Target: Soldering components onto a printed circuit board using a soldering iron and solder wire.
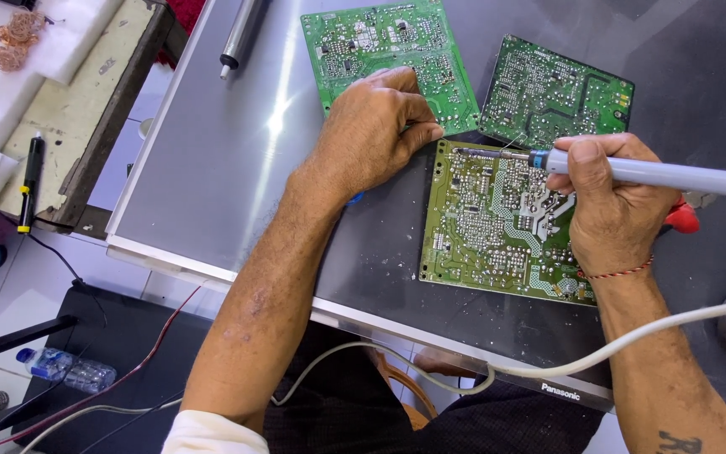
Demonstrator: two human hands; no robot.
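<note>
My right hand [611, 206] grips a grey-handled soldering iron [674, 175] with a blue collar, its metal tip lying along the top edge of a yellow-green circuit board [489, 223]. My left hand [376, 130] rests with fingers curled at that board's upper left corner, partly over a green circuit board [363, 38] behind it. I cannot tell whether the left fingers pinch anything. Another green circuit board [548, 88] lies at the back right. All three boards lie solder side up on a grey panel [212, 151].
The iron's white cord [548, 366] loops below the panel's front edge. A metal rod [241, 34] lies at the back left. Red-handled pliers [682, 217] peek out behind my right hand. A black pen-like tool [30, 181] sits on a side bench, a plastic bottle [65, 368] on the floor.
</note>
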